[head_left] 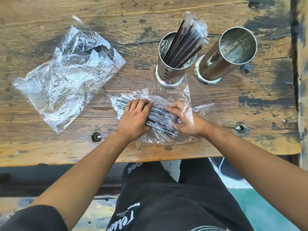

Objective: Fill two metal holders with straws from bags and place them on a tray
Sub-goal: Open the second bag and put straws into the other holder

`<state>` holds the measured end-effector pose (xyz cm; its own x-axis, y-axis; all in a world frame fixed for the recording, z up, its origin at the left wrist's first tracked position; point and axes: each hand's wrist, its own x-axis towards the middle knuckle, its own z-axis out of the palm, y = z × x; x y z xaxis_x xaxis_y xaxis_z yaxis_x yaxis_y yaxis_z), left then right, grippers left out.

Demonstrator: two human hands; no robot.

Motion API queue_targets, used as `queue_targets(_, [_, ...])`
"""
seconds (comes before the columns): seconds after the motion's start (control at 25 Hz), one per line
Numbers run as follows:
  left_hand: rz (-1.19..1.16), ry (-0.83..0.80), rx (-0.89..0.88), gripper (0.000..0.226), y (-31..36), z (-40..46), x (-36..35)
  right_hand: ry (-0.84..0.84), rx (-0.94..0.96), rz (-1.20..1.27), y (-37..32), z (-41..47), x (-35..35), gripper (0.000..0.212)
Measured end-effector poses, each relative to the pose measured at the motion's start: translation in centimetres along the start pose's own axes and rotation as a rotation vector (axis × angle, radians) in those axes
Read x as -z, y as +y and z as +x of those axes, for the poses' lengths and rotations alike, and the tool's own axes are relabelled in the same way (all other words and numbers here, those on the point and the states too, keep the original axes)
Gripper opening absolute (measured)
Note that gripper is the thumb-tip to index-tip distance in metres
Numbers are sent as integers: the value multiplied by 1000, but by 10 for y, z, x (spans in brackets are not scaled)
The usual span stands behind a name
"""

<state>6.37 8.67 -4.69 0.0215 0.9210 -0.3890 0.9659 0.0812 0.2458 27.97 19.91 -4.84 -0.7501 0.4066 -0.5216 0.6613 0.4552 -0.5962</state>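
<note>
A clear plastic bag (168, 95) of black wrapped straws (158, 116) lies on the wooden table near its front edge. My left hand (135, 119) grips the straw bundle through the plastic from the left. My right hand (185, 120) lies inside the bag's open end, fingers curled on the straws. Behind the bag stands a metal holder (168, 70) filled with dark wrapped straws (185, 42). To its right a second metal holder (233, 52) stands with nothing inside.
A crumpled clear bag (66, 75) with nothing visible in it lies at the left of the wooden table (50, 147). Two bolt heads (96, 136) sit near the front edge. A dark worn strip runs along the right edge. No tray is in view.
</note>
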Motion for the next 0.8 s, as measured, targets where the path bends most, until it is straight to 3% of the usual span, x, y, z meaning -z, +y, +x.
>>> queue_targets(0.2, [79, -87, -12, 103, 1, -3, -7, -121, -27, 2, 0, -1, 12, 97])
queue_targets(0.36, [99, -87, 0, 106, 2, -2, -9, -166, -106, 148, -12, 3, 18, 52])
queue_targets(0.56, [100, -105, 1, 106, 1, -2, -9, -118, -97, 85, 1, 9, 3, 42])
queue_targets(0.64, [101, -106, -3, 107, 0, -2, -10, -100, -136, 16, -1, 10, 1, 46])
queue_targets(0.8, [94, -104, -2, 108, -1, -2, -11, -8, -68, 94, -4, 10, 4, 79])
